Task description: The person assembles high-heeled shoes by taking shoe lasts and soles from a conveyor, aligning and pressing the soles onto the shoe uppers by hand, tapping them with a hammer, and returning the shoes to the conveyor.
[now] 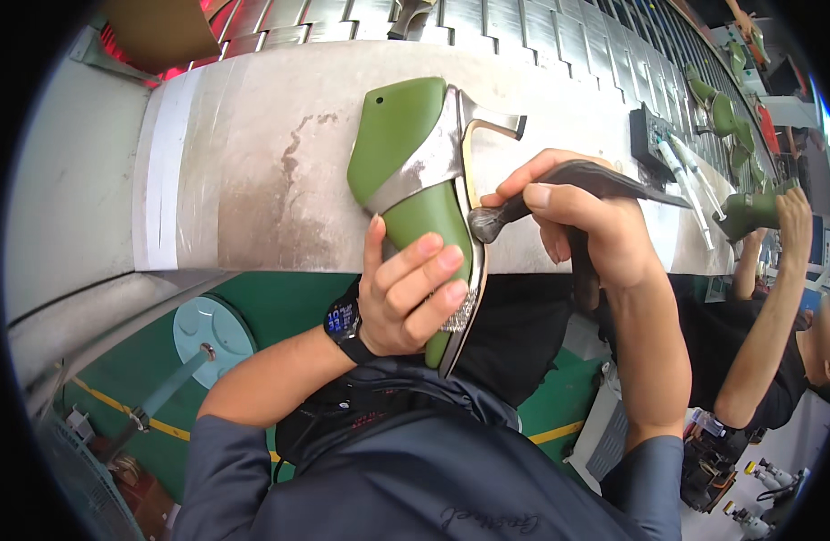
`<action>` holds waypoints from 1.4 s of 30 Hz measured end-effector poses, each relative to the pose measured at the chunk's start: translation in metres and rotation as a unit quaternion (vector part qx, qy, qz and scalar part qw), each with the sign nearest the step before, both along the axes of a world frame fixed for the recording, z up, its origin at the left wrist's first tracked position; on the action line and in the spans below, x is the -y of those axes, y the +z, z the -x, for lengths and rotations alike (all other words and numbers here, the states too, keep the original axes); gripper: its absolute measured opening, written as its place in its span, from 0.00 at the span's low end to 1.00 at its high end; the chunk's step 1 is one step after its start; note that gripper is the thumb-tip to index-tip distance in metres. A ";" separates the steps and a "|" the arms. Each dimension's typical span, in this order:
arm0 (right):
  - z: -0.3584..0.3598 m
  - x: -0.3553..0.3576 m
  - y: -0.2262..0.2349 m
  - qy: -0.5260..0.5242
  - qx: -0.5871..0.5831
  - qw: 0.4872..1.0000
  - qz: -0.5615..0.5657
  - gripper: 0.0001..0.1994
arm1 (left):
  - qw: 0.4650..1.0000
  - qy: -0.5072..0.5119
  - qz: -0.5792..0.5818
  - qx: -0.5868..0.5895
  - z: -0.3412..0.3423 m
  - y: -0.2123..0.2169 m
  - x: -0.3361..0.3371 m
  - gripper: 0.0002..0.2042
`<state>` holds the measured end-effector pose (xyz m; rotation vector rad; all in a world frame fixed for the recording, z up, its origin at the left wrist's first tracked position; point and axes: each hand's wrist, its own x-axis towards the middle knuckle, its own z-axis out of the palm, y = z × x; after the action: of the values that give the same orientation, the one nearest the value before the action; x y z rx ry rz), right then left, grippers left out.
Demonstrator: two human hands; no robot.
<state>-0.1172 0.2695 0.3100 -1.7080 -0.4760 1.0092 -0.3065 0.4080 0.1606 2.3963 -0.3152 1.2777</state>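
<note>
A silver high-heeled sandal (pixel 421 173) lies on its side on a green shoe last (pixel 399 122), its heel pointing right and its toe toward me. My left hand (pixel 406 293) is wrapped round the front part, near a glittering toe strap, and holds it against the bench edge. In my right hand (pixel 609 230) is a dark cobbler's hammer (pixel 600 178), gripped close to its head. Its rounded face is at the edge of the sole, about mid-foot; whether it touches cannot be told. The long, thin end of the hammer head points right.
The pale, stained bench top (pixel 262 180) borders a metal slat conveyor (pixel 559 32) on its far side. Syringes (pixel 690 185) and a black box (pixel 651 142) stand at the right. Beyond them a co-worker's hand (pixel 794 221) holds another green last (pixel 749 215). A round blue stool (pixel 212 338) is below left.
</note>
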 end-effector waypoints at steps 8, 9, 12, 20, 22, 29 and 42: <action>0.084 0.041 0.017 -0.018 0.129 0.986 -0.102 0.11 | 0.994 0.003 0.111 0.014 -0.003 0.013 0.014 0.18; 0.090 0.044 0.013 0.015 0.217 0.969 -0.118 0.12 | 0.994 0.003 0.110 0.011 -0.003 0.012 0.015 0.18; 0.114 0.047 0.004 0.055 0.326 0.931 -0.155 0.15 | 1.000 0.009 0.008 -0.002 0.001 0.002 0.001 0.32; 0.141 0.080 -0.020 0.070 0.312 0.940 -0.122 0.19 | 0.998 0.000 0.061 -0.020 -0.010 0.015 0.011 0.37; 0.131 0.093 0.005 -0.004 0.298 0.943 -0.150 0.20 | 1.000 0.005 0.026 -0.002 -0.005 0.011 0.006 0.37; 0.127 0.064 0.005 -0.011 0.214 0.966 -0.147 0.16 | 1.000 0.016 0.012 -0.021 -0.007 0.009 0.014 0.33; 0.025 0.040 -0.033 -0.087 0.567 0.817 -0.066 0.17 | 0.993 -0.062 0.094 -0.025 0.000 0.031 -0.020 0.49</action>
<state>-0.1419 0.2296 0.2769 -2.0361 -1.0757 -0.2994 -0.3063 0.4276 0.1914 2.2106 -0.3090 1.1362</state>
